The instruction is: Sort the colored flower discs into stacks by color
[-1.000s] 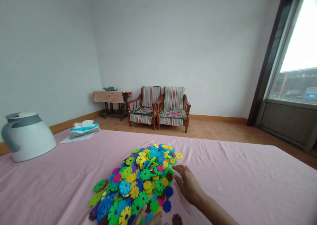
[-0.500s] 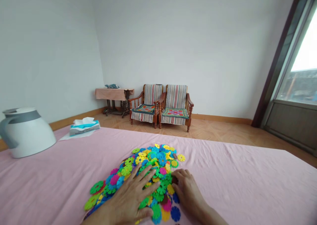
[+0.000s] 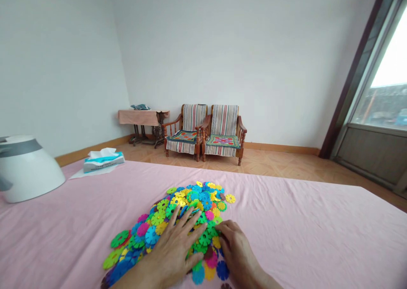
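Note:
A heap of flat, notched plastic discs (image 3: 158, 217) in green, blue, yellow, pink and other colours lies on the pink cloth (image 3: 302, 229). My left hand (image 3: 178, 244) rests palm down across the near middle of the heap, fingers spread, covering part of it. At the heap's right edge, my right hand (image 3: 237, 248) has its fingers curled, the tips against a green disc (image 3: 211, 228). Whatever lies under those bent fingers is hidden. A dark blue disc (image 3: 222, 270) and a pink disc (image 3: 211, 259) lie just left of the right wrist.
At the left stands a white and grey jug (image 3: 32, 170), with a tissue box (image 3: 103, 161) beyond it. Past the far edge of the cloth are two wooden armchairs (image 3: 224, 127) and a small cloth-covered table (image 3: 138, 117). A glazed door (image 3: 375, 149) is at the right.
The view has shifted slightly, so the room and jug sit further left. My left hand has slid a little to the right over the discs, closer to my right hand.

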{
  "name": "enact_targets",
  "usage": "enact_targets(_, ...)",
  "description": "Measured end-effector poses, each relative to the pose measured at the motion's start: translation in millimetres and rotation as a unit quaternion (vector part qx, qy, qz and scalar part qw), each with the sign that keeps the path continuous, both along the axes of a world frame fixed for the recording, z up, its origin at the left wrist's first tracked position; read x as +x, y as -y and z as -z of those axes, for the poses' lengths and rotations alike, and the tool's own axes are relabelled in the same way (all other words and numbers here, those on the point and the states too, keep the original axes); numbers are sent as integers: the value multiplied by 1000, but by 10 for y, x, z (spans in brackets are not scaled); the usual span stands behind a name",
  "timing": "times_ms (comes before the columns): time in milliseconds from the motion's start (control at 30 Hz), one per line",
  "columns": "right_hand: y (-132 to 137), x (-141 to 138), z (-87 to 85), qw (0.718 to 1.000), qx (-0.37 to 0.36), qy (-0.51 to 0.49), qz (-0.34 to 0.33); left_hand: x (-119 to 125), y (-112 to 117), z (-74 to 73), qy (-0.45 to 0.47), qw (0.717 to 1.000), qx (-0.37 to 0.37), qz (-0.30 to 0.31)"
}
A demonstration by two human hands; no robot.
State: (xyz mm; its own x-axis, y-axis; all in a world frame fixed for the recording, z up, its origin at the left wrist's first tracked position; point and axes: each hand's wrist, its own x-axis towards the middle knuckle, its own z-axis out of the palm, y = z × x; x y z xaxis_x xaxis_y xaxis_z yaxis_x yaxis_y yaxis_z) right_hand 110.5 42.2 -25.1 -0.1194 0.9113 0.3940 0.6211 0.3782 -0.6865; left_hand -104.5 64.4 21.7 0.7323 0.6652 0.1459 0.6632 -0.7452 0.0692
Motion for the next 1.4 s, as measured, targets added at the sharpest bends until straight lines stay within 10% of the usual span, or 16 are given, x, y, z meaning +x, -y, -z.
enact_targets(267,-197,162,-108,999,43,-29,-16,-45,-47,-44,2,999,43,-29)
enact_targets(433,-800,433,-83,992,5,99,84,388,68,9,5,974,101,203)
enact_targets(567,-1132,383,-37,988,-28,128,87,694,21,256,-29,943,205,262)
enact_targets(733,-1286,191,-20,984,-61,150,70,636,-100,381,-10,962,195,192)
enact_targets(1400,-815,-709,-190,996,-58,60,36,-103,-132,-142,6,982,103,159)
